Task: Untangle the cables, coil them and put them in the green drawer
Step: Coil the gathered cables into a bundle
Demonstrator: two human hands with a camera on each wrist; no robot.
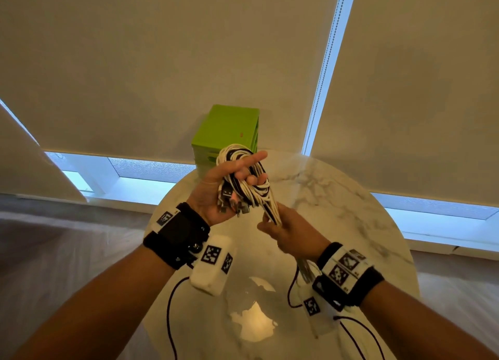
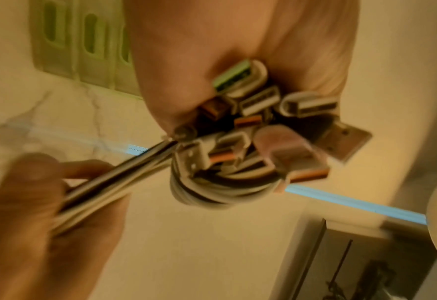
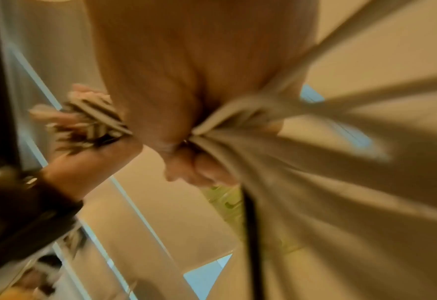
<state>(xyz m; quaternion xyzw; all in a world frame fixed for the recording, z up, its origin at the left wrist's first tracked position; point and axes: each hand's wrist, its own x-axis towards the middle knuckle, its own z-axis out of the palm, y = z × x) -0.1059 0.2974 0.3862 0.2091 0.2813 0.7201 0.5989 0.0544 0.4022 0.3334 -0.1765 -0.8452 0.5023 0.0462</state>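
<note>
Bare table point(image 1: 337, 197) lies open from three to six o'clock of the raised hands. At twelve o'clock the green drawer unit point(image 1: 226, 132) stands against the blinds point(image 1: 135, 62), blocking passage there.

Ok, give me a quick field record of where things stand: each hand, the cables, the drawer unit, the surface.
left hand: palm up, holds the coiled cables, fingers through the loops
plugs: bunched in the left palm
right hand: grips the straight run of the cables below the coil
green drawer unit: at the table's far edge, drawers look shut
table: round, marble-look
</note>
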